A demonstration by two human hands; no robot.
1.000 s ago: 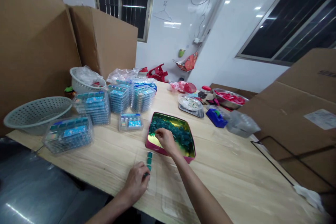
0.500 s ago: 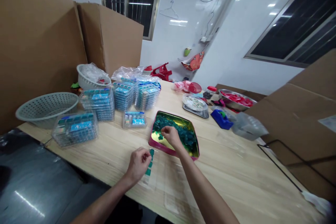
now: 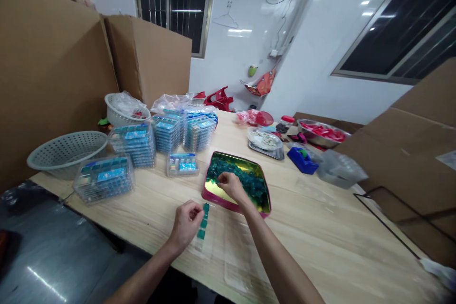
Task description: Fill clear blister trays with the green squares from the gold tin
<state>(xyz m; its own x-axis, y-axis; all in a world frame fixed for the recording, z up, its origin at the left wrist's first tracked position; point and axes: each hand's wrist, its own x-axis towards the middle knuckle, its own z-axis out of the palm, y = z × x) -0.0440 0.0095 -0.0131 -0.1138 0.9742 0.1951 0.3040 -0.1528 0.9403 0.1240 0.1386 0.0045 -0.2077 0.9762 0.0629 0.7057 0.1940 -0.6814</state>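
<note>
A pink-rimmed tin (image 3: pixel 232 207) with a gold inside holds a heap of small teal-green pieces (image 3: pixel 245 178). My right hand (image 3: pixel 231 185) reaches into it over the bare gold part, fingertips pinched together; whatever lies between them is too small to make out. Nearer to me, a clear plastic tray (image 3: pixel 204 249) lies on the table with several green squares (image 3: pixel 201 234) in a row along it. My left hand (image 3: pixel 187 222) is just left of that row, thumb and fingers closed in a pinch. Its fingertips hide anything they may hold.
Stacks of clear packs with blue labels (image 3: pixel 133 145) stand at the left, near a grey-green basket (image 3: pixel 67 152). One such pack (image 3: pixel 183 165) lies left of the tin. Towards the right are a plate on a metal tray (image 3: pixel 265 141), a blue tape dispenser (image 3: pixel 302 159) and clear containers (image 3: pixel 338 171).
The view has shifted slightly. A green piece seen just under my right fingertips earlier no longer shows there. My left hand keeps its place beside the row.
</note>
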